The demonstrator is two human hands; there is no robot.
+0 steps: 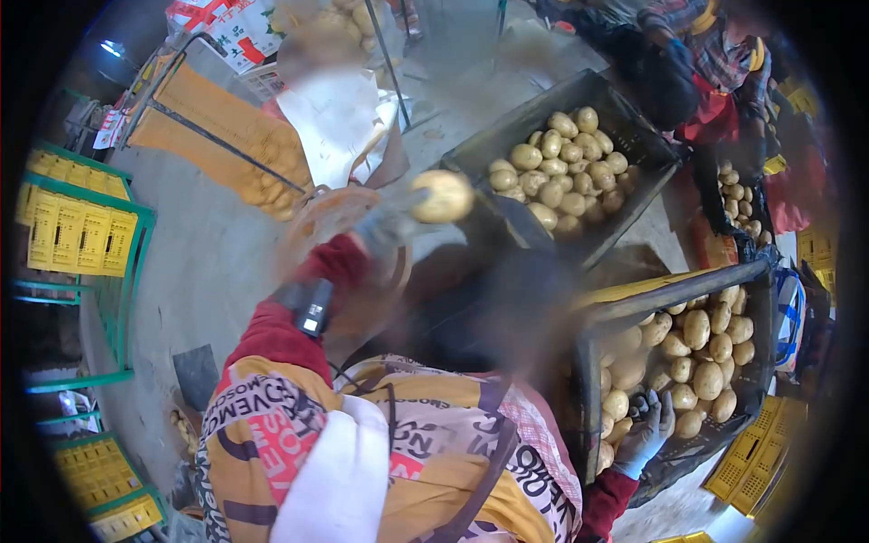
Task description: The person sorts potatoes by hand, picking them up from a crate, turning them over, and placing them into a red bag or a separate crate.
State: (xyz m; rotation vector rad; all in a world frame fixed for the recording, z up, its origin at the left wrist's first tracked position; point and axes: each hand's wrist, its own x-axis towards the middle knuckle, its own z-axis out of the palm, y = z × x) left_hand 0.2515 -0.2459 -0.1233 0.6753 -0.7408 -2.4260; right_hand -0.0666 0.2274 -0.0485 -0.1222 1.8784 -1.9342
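Note:
My left hand (385,228), in a grey glove and blurred by motion, holds a large pale potato (442,196) out in front of me. Beneath that arm stands a round reddish-brown basket or tub (403,271), partly hidden by the sleeve. On the right, my gloved right hand (644,439) reaches into a dark crate (765,362) of potatoes. Its fingers are stretched out over the potatoes (683,395) there, and no potato shows in its grasp. Some of the fingertips are dark and hard to make out.
Another dark crate (647,195) of potatoes (570,172) stands ahead. An orange mesh sack (208,136) hangs on a metal frame at left. Yellow crates (77,231) sit on a green rack. A person (697,81) works at the upper right.

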